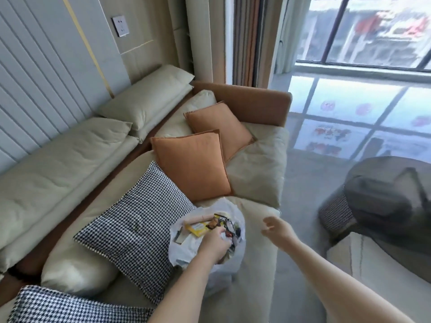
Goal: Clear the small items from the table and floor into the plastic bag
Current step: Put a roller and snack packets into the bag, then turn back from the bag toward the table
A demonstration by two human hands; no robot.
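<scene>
Left hand (215,243) grips the plastic bag (229,209) rim; right hand (276,228), fingers loosely curled and empty, hovers at its three o'clock.

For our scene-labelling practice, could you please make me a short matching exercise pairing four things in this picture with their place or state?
Things:
1. plastic bag
2. left hand
3. right hand
4. houndstooth cushion

Places or states:
A. in the air to the right of the bag, holding nothing
B. at the bag's open mouth
C. on the sofa seat, full of small items
D. propped on the sofa, left of the bag

Pairs: 1-C, 2-B, 3-A, 4-D
</scene>
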